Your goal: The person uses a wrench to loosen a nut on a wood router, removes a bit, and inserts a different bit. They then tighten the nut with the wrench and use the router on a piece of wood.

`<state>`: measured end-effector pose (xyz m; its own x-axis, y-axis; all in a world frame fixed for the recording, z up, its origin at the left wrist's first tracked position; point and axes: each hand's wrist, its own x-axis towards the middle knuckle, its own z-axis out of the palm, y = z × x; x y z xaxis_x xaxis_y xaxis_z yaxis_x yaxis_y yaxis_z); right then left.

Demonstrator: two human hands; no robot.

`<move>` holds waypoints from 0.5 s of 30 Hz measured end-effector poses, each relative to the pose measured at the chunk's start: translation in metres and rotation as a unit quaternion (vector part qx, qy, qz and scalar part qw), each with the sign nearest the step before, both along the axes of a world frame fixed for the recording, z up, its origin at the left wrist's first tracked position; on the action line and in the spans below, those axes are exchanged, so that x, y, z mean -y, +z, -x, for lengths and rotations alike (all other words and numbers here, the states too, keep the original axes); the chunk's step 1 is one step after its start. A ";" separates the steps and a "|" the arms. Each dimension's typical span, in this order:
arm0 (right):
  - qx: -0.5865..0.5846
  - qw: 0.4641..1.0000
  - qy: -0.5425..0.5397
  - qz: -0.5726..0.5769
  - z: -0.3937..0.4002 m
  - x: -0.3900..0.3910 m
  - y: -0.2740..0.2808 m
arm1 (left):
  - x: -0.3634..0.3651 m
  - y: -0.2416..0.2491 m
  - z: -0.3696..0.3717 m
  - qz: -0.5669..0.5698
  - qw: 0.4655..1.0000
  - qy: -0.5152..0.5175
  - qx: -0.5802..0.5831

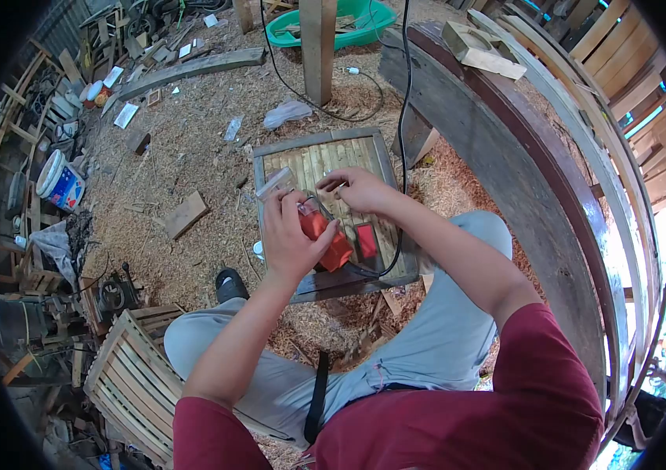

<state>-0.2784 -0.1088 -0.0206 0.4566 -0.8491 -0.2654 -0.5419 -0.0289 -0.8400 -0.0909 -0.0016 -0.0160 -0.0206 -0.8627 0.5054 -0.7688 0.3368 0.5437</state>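
A low wooden table (pixel 333 150) with a slatted top stands before my knees. On it lies an orange power tool (pixel 325 239) with a black cord; its exact kind is partly hidden. My left hand (pixel 292 233) is wrapped over the tool, thumb along its near side. A clear plastic bag (pixel 276 182) sticks out beyond the left fingertips. Just right of the tool's far end, my right hand (pixel 356 190) is closed, fingers curled towards the thumb; anything between them is too small to name. A flat red piece (pixel 366 240) rests on the slats right of the tool.
The black cord (pixel 405 94) runs up past the table's right side. Long planks (pixel 490 141) stand on the right. A wooden post (pixel 317 55) rises beyond the table, near a green basin (pixel 368 31). A wood block (pixel 187 215) lies on the shavings left.
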 end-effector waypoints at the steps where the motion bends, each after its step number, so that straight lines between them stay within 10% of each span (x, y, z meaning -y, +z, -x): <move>1: -0.037 0.998 -0.010 0.041 0.001 0.000 0.000 | 0.000 0.000 0.000 0.004 1.000 0.001 0.005; 4: -0.237 0.944 0.011 0.230 0.009 -0.004 -0.008 | -0.002 0.003 0.000 -0.004 1.000 0.003 0.012; 15: -0.354 0.919 -0.004 0.174 0.006 -0.006 -0.051 | -0.003 0.006 -0.002 0.012 1.000 0.012 0.011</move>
<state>-0.2845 -0.1023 -0.0714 0.2674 -0.9417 -0.2044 -0.9504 -0.2227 -0.2171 -0.0890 0.0010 -0.0105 -0.0106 -0.8510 0.5251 -0.7886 0.3300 0.5189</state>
